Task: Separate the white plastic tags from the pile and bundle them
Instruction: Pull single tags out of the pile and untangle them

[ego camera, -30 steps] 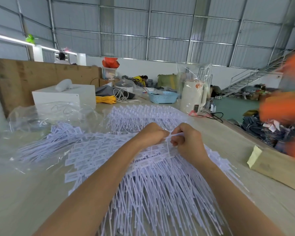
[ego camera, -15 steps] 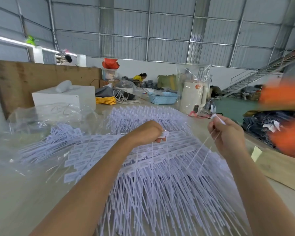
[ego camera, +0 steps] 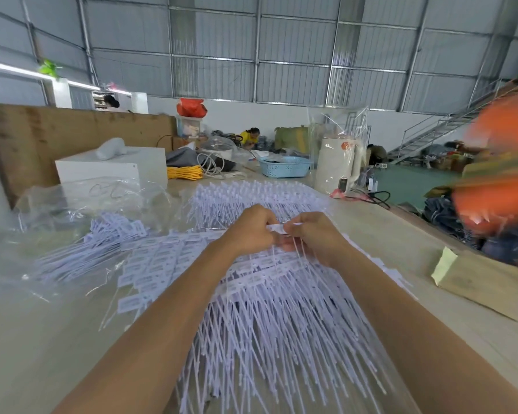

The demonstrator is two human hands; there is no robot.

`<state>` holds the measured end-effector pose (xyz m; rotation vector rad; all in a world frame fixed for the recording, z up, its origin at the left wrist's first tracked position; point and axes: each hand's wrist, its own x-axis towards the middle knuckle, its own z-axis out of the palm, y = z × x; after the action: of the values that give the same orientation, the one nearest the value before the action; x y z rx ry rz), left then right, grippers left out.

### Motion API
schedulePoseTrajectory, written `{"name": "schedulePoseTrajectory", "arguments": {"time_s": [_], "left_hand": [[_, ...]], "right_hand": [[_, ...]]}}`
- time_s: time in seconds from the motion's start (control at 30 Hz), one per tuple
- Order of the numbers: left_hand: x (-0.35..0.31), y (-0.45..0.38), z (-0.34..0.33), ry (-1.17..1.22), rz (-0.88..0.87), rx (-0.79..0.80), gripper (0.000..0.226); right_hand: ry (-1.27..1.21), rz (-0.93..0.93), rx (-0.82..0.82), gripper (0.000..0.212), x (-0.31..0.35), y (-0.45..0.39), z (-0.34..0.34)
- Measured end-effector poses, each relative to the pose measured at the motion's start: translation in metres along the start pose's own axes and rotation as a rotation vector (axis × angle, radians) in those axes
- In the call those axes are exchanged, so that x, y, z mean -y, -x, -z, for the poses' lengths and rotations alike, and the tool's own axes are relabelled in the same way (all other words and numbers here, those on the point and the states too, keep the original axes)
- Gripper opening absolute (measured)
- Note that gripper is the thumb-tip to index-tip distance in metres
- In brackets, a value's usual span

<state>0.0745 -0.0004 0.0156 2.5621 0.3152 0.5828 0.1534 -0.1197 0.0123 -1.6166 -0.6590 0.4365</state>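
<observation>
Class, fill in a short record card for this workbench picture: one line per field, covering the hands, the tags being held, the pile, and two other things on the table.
left hand: pinches the heads of a few white tags
right hand: pinches the same held tags from the other side
tails of held tags: hang down toward the pile
pile of white tags: spread on the table under both forearms
blue basket: far side of the table
yellow cord: coiled, left of the basket

Your left hand (ego camera: 253, 231) and right hand (ego camera: 314, 234) meet above the pile of white tags (ego camera: 269, 318), together pinching a few tags (ego camera: 277, 228) whose thin tails hang down onto the pile. Beyond the pile stands a blue basket (ego camera: 283, 167); left of it lies a clear plastic bag (ego camera: 81, 201).
</observation>
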Motion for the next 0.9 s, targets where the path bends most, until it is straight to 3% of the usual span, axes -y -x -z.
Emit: {"name": "schedulePoseTrajectory", "arguments": {"time_s": [0.1, 0.27, 0.47, 0.73, 0.9], "left_hand": [[0.002, -0.001, -0.001, -0.033, -0.026, -0.027, 0.022], [0.006, 0.003, 0.003, -0.099, 0.121, 0.071, 0.037], [0.013, 0.000, -0.001, -0.108, 0.159, -0.050, 0.037], [0.010, 0.001, -0.002, -0.135, 0.276, -0.037, 0.044], [0.005, -0.001, -0.002, 0.196, 0.286, -0.084, 0.044]], "right_hand": [[-0.023, -0.023, 0.011, 0.018, 0.006, -0.008, -0.006], [0.134, 0.066, -0.103, 0.021, 0.009, -0.016, -0.008], [0.115, 0.092, -0.006, 0.002, -0.002, -0.013, -0.008], [0.258, 0.178, -0.002, 0.007, -0.004, -0.008, -0.006], [0.252, 0.266, -0.093, 0.023, -0.008, -0.013, -0.009]]}}
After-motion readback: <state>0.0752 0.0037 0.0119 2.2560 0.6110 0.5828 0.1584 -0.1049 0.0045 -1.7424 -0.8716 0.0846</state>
